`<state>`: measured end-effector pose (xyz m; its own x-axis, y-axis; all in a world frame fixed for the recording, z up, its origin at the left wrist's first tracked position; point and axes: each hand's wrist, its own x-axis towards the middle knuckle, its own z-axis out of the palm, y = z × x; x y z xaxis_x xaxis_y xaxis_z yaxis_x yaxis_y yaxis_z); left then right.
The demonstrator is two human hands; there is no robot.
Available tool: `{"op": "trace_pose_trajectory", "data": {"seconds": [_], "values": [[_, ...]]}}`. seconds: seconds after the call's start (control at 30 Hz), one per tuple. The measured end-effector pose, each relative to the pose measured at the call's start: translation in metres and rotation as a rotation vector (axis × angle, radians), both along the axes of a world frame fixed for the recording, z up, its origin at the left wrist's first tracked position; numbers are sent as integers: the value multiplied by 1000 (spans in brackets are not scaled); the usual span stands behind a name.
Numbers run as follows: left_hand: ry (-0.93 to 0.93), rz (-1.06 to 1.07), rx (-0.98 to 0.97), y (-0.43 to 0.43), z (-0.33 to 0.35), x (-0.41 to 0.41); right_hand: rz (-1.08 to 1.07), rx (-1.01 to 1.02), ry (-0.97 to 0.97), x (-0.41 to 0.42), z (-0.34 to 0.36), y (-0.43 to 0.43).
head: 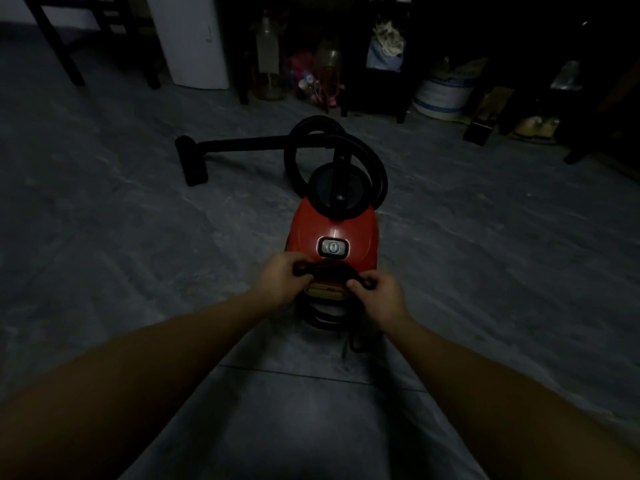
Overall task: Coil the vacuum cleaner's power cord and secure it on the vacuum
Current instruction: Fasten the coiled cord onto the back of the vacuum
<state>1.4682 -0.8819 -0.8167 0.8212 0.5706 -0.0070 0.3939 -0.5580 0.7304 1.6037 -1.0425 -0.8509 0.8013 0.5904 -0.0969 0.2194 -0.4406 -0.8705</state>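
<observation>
From the head camera, the red vacuum (334, 225) sits on dim grey floor (121, 237). At its near end, the left hand (282, 278) and right hand (381, 292) each curl around the black power cord (329, 270), whose loops hang against the vacuum's rear. Beyond the vacuum, its hose (367, 150) arcs; its floor head (192, 161) lies far left.

The red canister vacuum (334, 230) is sitting upright on the floor (138, 220), its black hose (288, 161) looping over the far end. The black power cord (320, 318) is hanging coiled against its near end.
</observation>
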Motion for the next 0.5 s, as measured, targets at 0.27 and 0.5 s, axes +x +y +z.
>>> {"op": "trace_pose_trajectory", "data": {"seconds": [0.27, 0.5], "values": [[24, -6, 117, -3, -14, -5, -5, -42, 45, 3, -17, 2], [-27, -10, 236, 1, -19, -6, 39, -75, -96, 2, -17, 6]]}}
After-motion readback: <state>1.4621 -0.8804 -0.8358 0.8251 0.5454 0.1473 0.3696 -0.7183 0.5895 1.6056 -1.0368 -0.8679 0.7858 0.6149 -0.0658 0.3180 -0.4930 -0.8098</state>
